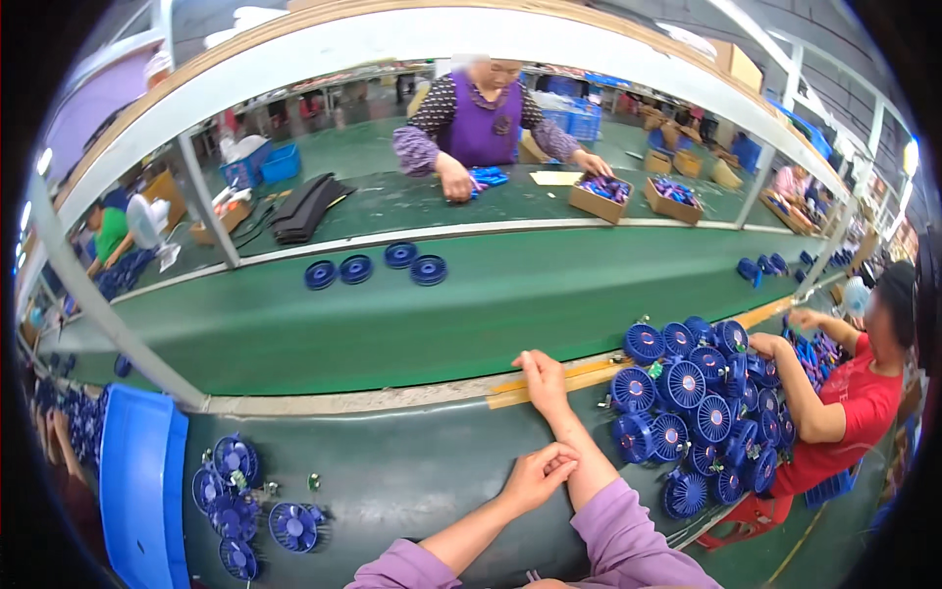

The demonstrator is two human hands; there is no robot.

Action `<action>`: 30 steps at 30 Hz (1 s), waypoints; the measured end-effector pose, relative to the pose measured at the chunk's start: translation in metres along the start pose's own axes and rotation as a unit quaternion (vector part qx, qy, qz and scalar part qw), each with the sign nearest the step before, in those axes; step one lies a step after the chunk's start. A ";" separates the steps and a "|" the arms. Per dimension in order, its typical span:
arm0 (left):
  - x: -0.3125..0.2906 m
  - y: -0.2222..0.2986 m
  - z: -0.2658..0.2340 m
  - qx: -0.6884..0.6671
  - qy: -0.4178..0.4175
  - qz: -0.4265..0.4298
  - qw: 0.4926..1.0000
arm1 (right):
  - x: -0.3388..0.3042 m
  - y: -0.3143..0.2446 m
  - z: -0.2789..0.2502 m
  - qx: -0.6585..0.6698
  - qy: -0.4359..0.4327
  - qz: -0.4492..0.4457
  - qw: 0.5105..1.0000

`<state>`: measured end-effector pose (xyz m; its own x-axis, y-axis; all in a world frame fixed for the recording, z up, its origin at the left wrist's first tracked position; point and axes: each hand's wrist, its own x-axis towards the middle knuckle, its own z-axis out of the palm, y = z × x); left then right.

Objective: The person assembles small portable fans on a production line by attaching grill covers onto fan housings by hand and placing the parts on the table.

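Note:
My right hand (543, 381) reaches forward to the wooden edge of the conveyor, fingers loosely bent and a little apart, with nothing in them. My left hand (540, 478) is curled against my right forearm, close below the elbow-side sleeve, its fingers drawn together; no object shows in it. To the right of both hands lies a large heap of dark blue round fan heads (684, 383), some with small green circuit boards and wires attached. At the left of the work table (392, 461) sits a smaller group of blue fan heads (234, 515), with one more fan head (294, 527) beside it.
A green conveyor belt (471, 324) runs across ahead, carrying several blue round grilles (356, 269). A blue bin (142, 481) stands at the left. Across the belt a person in a purple apron (491, 123) handles parts; a person in red (859, 398) works at the right.

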<state>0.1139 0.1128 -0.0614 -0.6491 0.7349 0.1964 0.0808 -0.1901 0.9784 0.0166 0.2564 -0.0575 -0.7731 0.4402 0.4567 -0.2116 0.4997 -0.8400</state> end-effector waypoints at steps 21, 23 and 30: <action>-0.036 0.025 -0.102 0.171 0.148 0.088 0.970 | 0.215 0.032 0.194 -0.387 -0.171 0.049 0.905; -0.038 0.034 -0.100 0.158 0.178 0.096 0.966 | 0.205 0.048 0.204 -0.428 -0.143 0.003 0.892; -0.031 0.032 -0.115 0.224 0.102 0.039 0.968 | 0.259 0.051 0.211 -0.214 -0.030 -0.077 0.973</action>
<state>0.0499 0.0089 -0.0438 -0.7596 0.5774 0.2992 0.4267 0.0953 0.8994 -0.3206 0.2383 -0.0440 -0.7875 0.2978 0.5396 -0.0692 0.8272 -0.5576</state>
